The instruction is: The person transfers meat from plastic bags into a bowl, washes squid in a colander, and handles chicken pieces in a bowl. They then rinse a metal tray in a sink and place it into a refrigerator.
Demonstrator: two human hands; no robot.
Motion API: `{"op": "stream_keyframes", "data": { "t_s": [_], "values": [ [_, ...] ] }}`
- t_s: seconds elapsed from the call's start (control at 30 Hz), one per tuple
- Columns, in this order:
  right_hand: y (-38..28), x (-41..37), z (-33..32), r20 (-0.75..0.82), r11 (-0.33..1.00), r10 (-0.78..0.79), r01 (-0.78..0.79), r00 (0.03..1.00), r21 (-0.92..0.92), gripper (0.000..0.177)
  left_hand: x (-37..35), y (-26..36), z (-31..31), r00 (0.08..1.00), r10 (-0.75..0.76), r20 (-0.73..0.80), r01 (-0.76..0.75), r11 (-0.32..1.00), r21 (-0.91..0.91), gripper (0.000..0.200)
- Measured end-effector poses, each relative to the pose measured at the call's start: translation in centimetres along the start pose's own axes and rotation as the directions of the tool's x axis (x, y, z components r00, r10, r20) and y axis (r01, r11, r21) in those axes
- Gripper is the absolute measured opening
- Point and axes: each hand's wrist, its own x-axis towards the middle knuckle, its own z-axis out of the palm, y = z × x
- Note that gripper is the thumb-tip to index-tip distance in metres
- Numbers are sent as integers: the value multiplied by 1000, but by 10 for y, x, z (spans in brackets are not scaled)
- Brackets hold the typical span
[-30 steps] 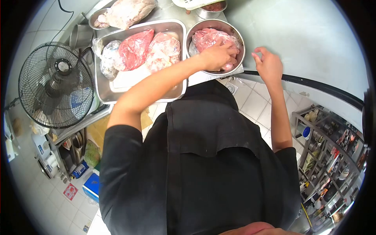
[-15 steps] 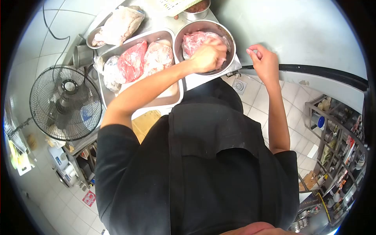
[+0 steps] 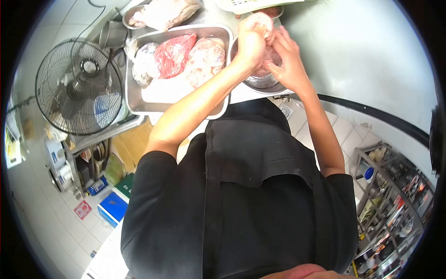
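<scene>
A round metal bowl (image 3: pixel 262 83) stands at the edge of the counter with a piece of raw meat (image 3: pixel 268 60) in it, partly raised and mostly covered by my hands. My left hand (image 3: pixel 253 44) is closed on the meat at the bowl's far left side, its fingers curled and slightly blurred. At the right side my right hand (image 3: pixel 289 63) lies against the meat, fingers stretched and thumb apart. Left of the bowl, a rectangular metal tray (image 3: pixel 132 100) holds a red bagged piece of meat (image 3: pixel 174 56), a paler bagged piece (image 3: pixel 204 63) and a whitish bag (image 3: pixel 145 65).
Beyond the tray, a large pale bagged piece of meat (image 3: pixel 169 14) rests on a small bowl (image 3: pixel 132 17). A light green basket (image 3: pixel 251 4) stands behind the round bowl. The black fan (image 3: pixel 79 86) is at the left, and a metal rack (image 3: pixel 385 195) at the lower right.
My right hand has come from the open space at the right to the meat. My left hand has moved up at the bowl, raising the meat. The camera view has shifted.
</scene>
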Motion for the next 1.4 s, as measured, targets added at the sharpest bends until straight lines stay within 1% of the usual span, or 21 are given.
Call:
{"op": "stream_keyframes", "data": {
  "t_s": [0.1, 0.2, 0.27, 0.33, 0.37, 0.43, 0.5, 0.53, 0.6, 0.63, 0.7, 0.73, 0.8, 0.87, 0.93, 1.07, 1.17, 1.2, 1.27, 1.37, 1.4],
  "values": [
    [-3, 7, -6, -54, 999, -49, 48, 997, -7, 39, 8, 7, -6, 967, -94, 236, 112, 992, -63, 17],
    [11, 10, 1, 17, 994, -18, 16, 1000, 105, 27, 7, -1, -11, 971, -195, 141, 206, 977, -61, 19],
    [35, 0, 35, 22, 999, -30, 30, 999, 32, 23, 15, -25, -35, 965, -173, 197, 191, 979, -72, 15],
    [28, -1, 43, 18, 983, -98, 100, 995, -157, 20, 15, -23, -38, 984, 79, 158, -82, 997, 11, 6],
    [17, 0, 40, -18, 987, -102, 99, 995, -129, 17, 0, -11, -44, 997, -44, 68, 26, 969, 246, 15],
    [8, 3, 42, -63, 990, -107, 100, 992, -104, 15, -22, -15, -62, 998, 17, 64, -39, 936, 351, 26],
    [9, 6, 45, -281, 959, 77, 6, 957, 283, 10, -39, -21, -74, 984, 137, 114, -179, 775, 606, 45],
    [10, 12, 37, -348, 982, -4, 70, 937, 178, 8, -50, -15, -72, 971, 178, 162, -239, 633, 736, 53],
    [10, 21, 30, -454, 978, 31, 66, 890, 197, 10, -57, -13, -58, 984, 137, 115, -175, 607, 775, 58],
    [4, 28, 24, -449, 978, 29, 67, 893, 198, 10, -54, -15, -52, 966, 210, 153, -247, 557, 793, 56],
    [-8, 40, 9, -422, 954, -298, 278, 856, -110, 8, -44, -16, -40, 940, 281, 193, -309, 463, 831, 51],
    [-10, 40, 4, -416, 954, -300, 278, 858, -114, 8, -42, -14, -36, 940, 283, 189, -308, 469, 828, 51],
    [-10, 39, -6, -376, 926, -355, 267, 856, -267, 7, -34, -7, -28, 923, 335, 189, -314, 373, 873, 47],
    [10, 30, -6, -455, 928, -341, 218, 823, -300, 5, -29, -5, -35, 937, 314, 154, -286, 434, 854, 42],
    [39, 21, -10, -421, 900, -253, 53, 871, -432, 5, -20, -7, -56, 920, 368, 133, -287, 403, 869, 38],
    [25, 5, -18, -454, 891, -236, 5, 859, -454, 8, -25, -11, -70, 941, 282, 185, -278, 338, 899, 27],
    [12, 28, -19, -381, 979, -185, 134, 906, -156, 9, -24, -18, -60, 948, 278, 153, -263, 416, 871, 23],
    [11, 31, -20, -386, 977, -192, 141, 902, -158, 9, -26, -18, -58, 956, 256, 144, -252, 461, 851, 22],
    [6, 28, -19, -479, 990, 62, 8, 876, 144, 9, -29, -19, -61, 975, 204, 93, -185, 500, 846, 22],
    [12, 20, -20, -470, 943, 221, -63, 855, 328, 17, -30, -30, -71, 931, 336, 142, -298, 476, 827, 21],
    [16, 21, -20, -465, 886, 320, -87, 826, 456, 18, -28, -27, -73, 970, 230, 83, -197, 534, 822, 21]
  ]
}}
